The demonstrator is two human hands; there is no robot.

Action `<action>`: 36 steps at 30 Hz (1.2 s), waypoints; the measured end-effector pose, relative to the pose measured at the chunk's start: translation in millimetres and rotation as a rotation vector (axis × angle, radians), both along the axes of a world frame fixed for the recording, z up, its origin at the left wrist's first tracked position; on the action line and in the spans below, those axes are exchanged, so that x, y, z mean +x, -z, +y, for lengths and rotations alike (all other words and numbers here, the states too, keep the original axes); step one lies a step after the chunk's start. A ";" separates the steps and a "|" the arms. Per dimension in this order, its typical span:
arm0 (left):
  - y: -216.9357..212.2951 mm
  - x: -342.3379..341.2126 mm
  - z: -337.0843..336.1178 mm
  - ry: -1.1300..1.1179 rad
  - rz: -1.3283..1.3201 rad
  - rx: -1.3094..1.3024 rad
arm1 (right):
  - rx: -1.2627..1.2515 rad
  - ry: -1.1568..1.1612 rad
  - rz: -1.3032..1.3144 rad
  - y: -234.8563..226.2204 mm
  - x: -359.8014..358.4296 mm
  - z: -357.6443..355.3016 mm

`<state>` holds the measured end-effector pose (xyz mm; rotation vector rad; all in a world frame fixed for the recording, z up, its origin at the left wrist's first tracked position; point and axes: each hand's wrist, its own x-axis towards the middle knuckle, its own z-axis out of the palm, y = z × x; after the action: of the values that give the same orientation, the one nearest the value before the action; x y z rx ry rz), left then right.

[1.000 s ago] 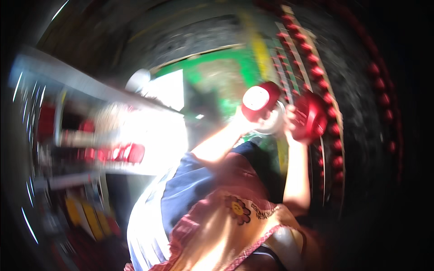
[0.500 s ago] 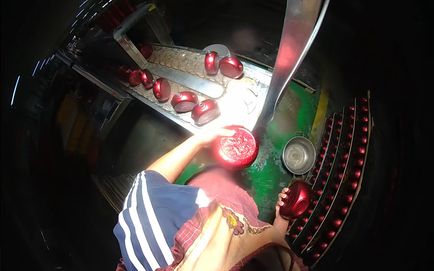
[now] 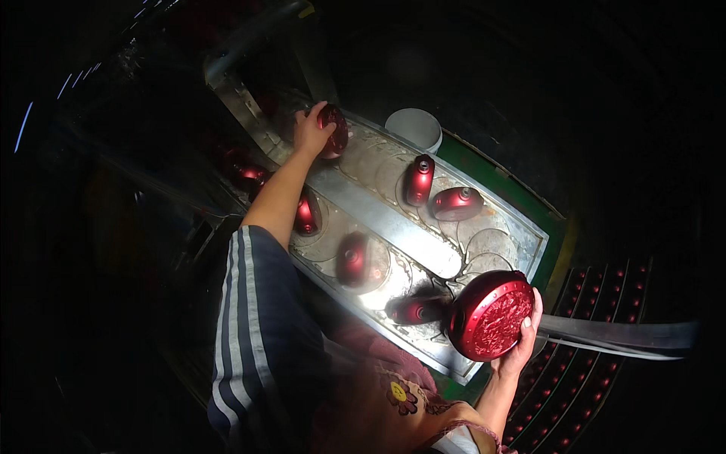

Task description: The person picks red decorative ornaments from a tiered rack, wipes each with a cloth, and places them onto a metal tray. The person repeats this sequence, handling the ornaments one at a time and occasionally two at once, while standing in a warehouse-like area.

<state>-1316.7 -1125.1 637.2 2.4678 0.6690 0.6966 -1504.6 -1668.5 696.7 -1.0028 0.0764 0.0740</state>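
My left hand (image 3: pixel 311 136) reaches to the far side of a metal conveyor (image 3: pixel 378 219) and is closed around a glossy red round bottle (image 3: pixel 333 132). My right hand (image 3: pixel 522 337) grips a larger-looking red round bottle (image 3: pixel 491 316) over the conveyor's near right end, its textured flat face turned up toward me. Beyond it stand a narrow-side-on red bottle (image 3: pixel 420 180) and a tilted red bottle (image 3: pixel 457 203). Along the near lane are a blurred red bottle (image 3: pixel 354 261), a dark-red bottle (image 3: pixel 414 310) partly behind the held one, and another bottle (image 3: pixel 306 214) beside my left forearm.
A metal frame (image 3: pixel 242 98) arches over the conveyor's far left. Behind the conveyor sits a pale round bucket (image 3: pixel 414 129). At lower right, racks (image 3: pixel 582 363) hold rows of several small red pieces. A shiny metal bar (image 3: pixel 620 335) juts out beside my right hand.
My left hand has gone from near my lap to the conveyor's far side. My right hand has brought its bottle up from the racks to the conveyor's near end. The view has shifted.
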 end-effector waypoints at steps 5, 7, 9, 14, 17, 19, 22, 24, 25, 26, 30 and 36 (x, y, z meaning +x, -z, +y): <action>86.7 69.2 49.9 -0.063 0.035 -0.103 | -0.753 -0.132 -0.328 6.4 144.5 213.0; 110.6 69.6 54.3 -0.065 0.093 -0.087 | -0.954 -0.188 -0.501 41.7 195.2 292.6; 121.1 66.2 60.2 -0.044 0.115 -0.032 | -1.030 -0.202 -0.537 78.9 233.1 362.1; 122.2 59.9 66.2 -0.058 0.178 -0.076 | -1.412 -0.249 -0.604 147.1 276.7 456.2; 114.6 64.8 75.3 -0.112 0.146 -0.054 | -1.614 -0.437 -0.549 156.5 282.1 484.5; 104.6 65.1 79.3 -0.155 0.155 -0.059 | -1.636 -0.605 -0.509 148.9 279.2 494.5; 75.2 52.8 78.3 -0.158 0.090 -0.110 | -1.538 -0.712 -0.557 118.3 260.6 485.2; 47.4 31.4 62.7 -0.165 -0.042 -0.151 | -1.378 -0.706 -0.577 87.5 238.5 460.4; 32.9 15.3 49.9 -0.121 -0.186 -0.164 | -1.227 -0.694 -0.642 71.6 224.3 440.4; 18.5 -0.9 33.7 -0.063 -0.320 -0.209 | -1.125 -0.700 -0.625 56.6 206.7 412.3; -26.6 -93.4 -89.9 0.254 -0.551 -0.841 | -0.711 -0.936 -0.526 -4.9 119.7 262.9; -50.2 -219.3 -352.3 0.965 -0.200 -1.411 | -0.601 -0.663 -0.394 -37.8 -37.3 10.8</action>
<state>-1536.1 -1477.4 687.5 1.0944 -0.1834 -0.0203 -1541.9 -1657.7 734.5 -1.5920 -0.6321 0.4783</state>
